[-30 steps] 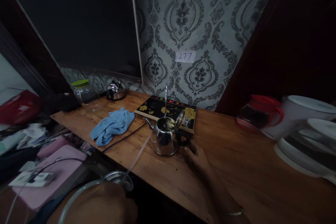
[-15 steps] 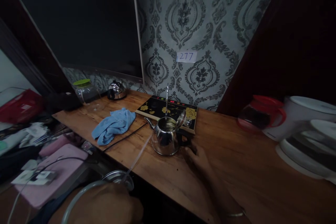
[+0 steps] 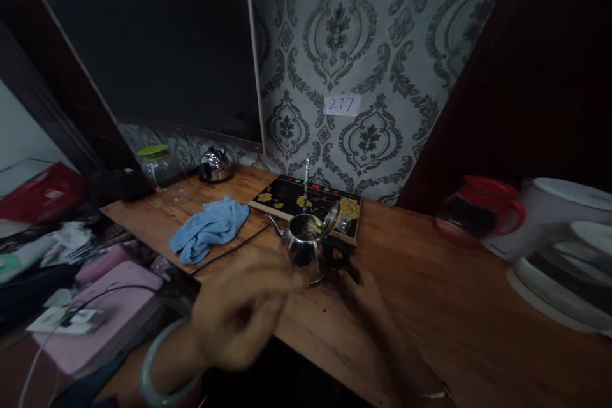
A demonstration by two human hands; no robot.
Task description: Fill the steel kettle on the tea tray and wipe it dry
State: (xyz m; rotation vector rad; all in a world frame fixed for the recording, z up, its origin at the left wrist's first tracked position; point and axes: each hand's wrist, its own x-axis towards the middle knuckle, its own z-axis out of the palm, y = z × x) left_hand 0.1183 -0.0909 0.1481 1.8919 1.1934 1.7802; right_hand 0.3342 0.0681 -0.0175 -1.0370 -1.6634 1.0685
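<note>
A shiny metal kettle stands on the wooden counter, its spout to the left. Its lid is tipped up on the handle side, and the mouth is uncovered. My right hand is at the black handle with its fingers wrapped around it, partly in shadow. In front of the kettle is my left hand, blurred, with a bangle on the wrist. Its fingers reach toward the kettle's lower side, apart from the thumb, and nothing shows between them.
Behind the kettle, a black and gold electric tea stove has a thin upright spout. A blue cloth, glass jar and second kettle lie left. A red-lidded jug and white appliances stand right.
My left hand has risen from the counter's front edge toward the kettle. The round metal piece and pale strip near it no longer show. My right hand stays at the handle.
</note>
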